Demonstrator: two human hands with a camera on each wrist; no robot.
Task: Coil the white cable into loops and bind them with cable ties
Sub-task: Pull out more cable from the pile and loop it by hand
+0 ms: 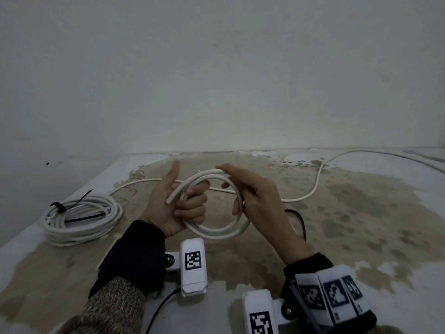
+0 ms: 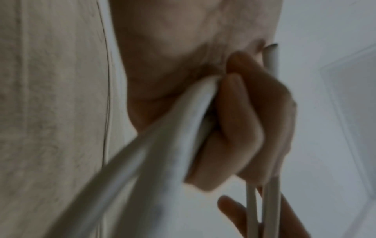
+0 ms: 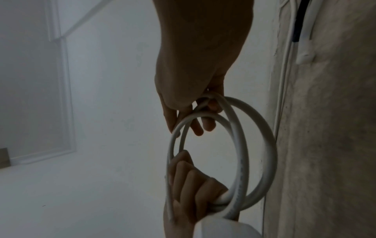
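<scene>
Head view shows the white cable (image 1: 218,229) held up over a stained, patchy floor (image 1: 361,225), wound into two or so round loops between both hands. Its jacket is thick, smooth and off-white, with faint printed marks along it, and the cut free end (image 1: 169,200) sticks out to the left of the loops against the left palm. The left hand (image 1: 179,206) grips the left side of the loops, its fingers curled tightly round the strands and its thumb raised clear. The right hand (image 1: 255,196) holds the right and far side, fingers lying along the top of the loop and curled lightly round the strand. From the loops the rest of the cable runs far and right across the floor in a long bend toward the wall (image 1: 216,68). In the right wrist view the loops (image 3: 240,154) hang as a near circle, the strands crossing close to the fingers (image 3: 205,124). On the floor at the left lies a finished coil (image 1: 79,219) of the same white cable, bound with black cable ties (image 1: 72,204).
</scene>
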